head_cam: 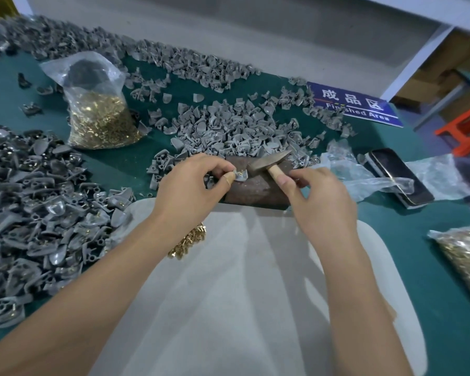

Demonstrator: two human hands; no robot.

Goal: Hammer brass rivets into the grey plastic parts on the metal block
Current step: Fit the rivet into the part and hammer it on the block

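The green surface [432, 267] fills most of the view, and a pale grey sheet [228, 280] lies over its near edge, running up to the metal block. Along the left edge sits a broad heap of grey plastic parts [33, 207], many showing brass heads. A second spread of loose grey parts [228, 126] covers the middle of the surface and trails toward the far left corner. A clear bag of brass rivets [98, 115] stands upright between the two heaps, and another rivet bag [464, 256] lies at the right edge. A blue sign [356, 104] reading "Finished Area" lies at the far right edge. A dark phone [399, 177] rests right of the block, on crumpled clear plastic film [364, 175].

The rusty brown metal block [255, 185] sits at the middle, touching the far end of the pale sheet. The right hand [318, 199] is curled round the wooden handle of a small hammer [269, 161], whose head lies low over the block, just right of the part. The left hand [190, 185] pinches one grey plastic part [240, 175] between thumb and fingers, holding it on top of the block; a brass rivet [240, 172] shows in it. A little pile of loose brass rivets [187, 242] lies on the sheet, partly hidden beneath the left forearm.
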